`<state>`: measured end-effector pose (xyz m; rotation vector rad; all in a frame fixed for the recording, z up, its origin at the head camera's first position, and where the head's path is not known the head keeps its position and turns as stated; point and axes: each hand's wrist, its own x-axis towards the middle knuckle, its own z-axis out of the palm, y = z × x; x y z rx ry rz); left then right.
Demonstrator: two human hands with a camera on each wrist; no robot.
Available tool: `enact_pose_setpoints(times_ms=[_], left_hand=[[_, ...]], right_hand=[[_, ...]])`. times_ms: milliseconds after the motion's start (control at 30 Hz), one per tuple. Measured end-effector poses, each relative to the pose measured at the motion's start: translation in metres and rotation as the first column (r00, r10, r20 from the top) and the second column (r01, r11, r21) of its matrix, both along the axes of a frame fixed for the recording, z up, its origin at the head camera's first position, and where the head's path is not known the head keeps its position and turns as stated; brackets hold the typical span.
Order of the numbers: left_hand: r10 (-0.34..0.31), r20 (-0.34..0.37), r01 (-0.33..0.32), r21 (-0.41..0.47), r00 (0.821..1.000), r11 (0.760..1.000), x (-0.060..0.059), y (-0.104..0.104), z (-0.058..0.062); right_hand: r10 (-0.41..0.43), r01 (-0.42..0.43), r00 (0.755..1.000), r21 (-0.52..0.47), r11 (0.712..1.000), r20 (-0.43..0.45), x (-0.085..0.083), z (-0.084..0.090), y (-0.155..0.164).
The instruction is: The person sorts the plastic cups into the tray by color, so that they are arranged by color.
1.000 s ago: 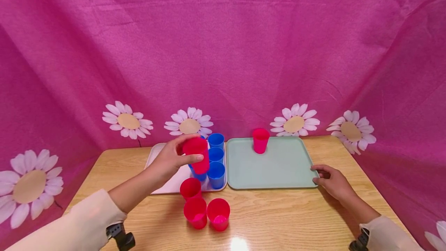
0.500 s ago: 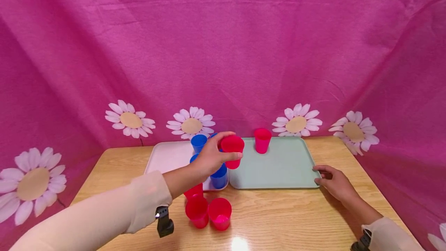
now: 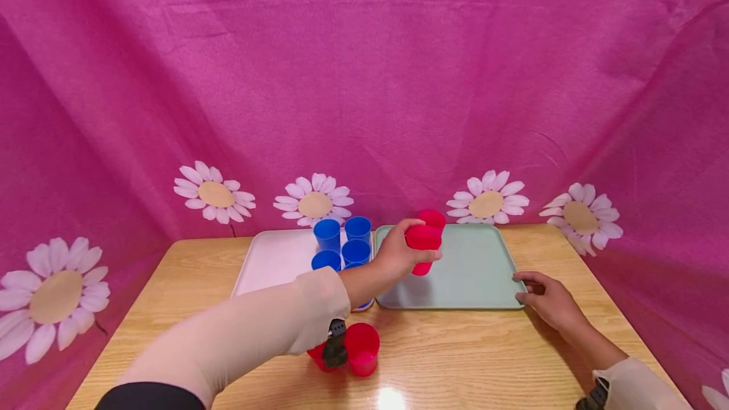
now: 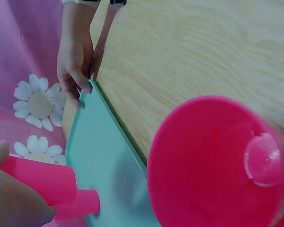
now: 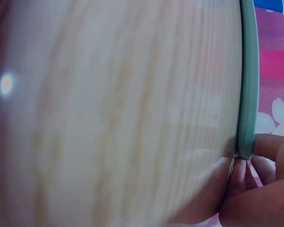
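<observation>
My left hand (image 3: 398,255) is holding a red cup (image 3: 423,244) round its side, above the green tray (image 3: 484,283), near the middle of the frame. It is looking light, stiff and smooth, so the side wall is the best place. Its long axis is tilting, mouth up. My right hand (image 3: 547,299) is pinching the tray's right corner on the counter (image 3: 455,359).

We see a wooden table (image 3: 484,353) bearing a white tray (image 3: 273,261) and green tray (image 3: 478,271) at centre, red cups (image 3: 361,348) lower centre.
</observation>
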<state>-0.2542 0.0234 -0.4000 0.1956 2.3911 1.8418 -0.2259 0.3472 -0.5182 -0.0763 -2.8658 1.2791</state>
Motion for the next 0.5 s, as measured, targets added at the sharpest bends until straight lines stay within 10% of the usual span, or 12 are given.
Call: enact_pose_setpoints(times_ms=[500], left_hand=[[0.087, 0.018, -0.083, -0.147, 0.996, 0.986, -0.02, 0.025, -0.025]], right_hand=[[0.007, -0.007, 1.0, 0.001, 1.0, 0.003, 0.0, -0.001, 0.0]])
